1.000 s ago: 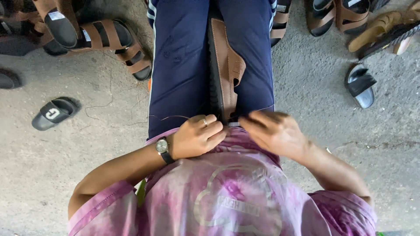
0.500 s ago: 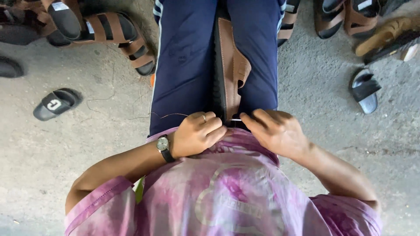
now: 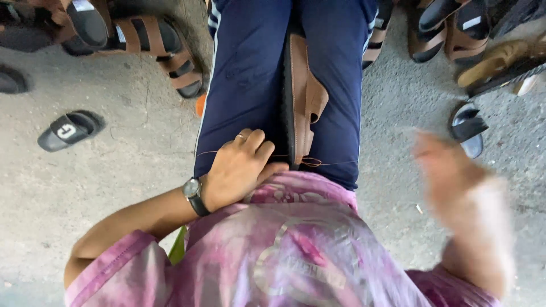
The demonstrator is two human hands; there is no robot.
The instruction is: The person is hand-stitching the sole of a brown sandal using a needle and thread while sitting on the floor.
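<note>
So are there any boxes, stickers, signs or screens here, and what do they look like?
No boxes, signs or screens show.
Black rubber slide sandal: on the concrete floor at the left, with a white printed mark on its strap.
Pink patterned shirt: on the person, bottom centre, with a pale round printed emblem on the chest.
Dark sandals with pale insole labels: in the top right pile; small light rectangles.

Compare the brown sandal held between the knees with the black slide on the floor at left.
The brown sandal stands on edge between the legs; the black slide lies flat on the concrete. The brown sandal has thread running from its near end, by the left hand; the black slide lies untouched. Both are open footwear.
</note>
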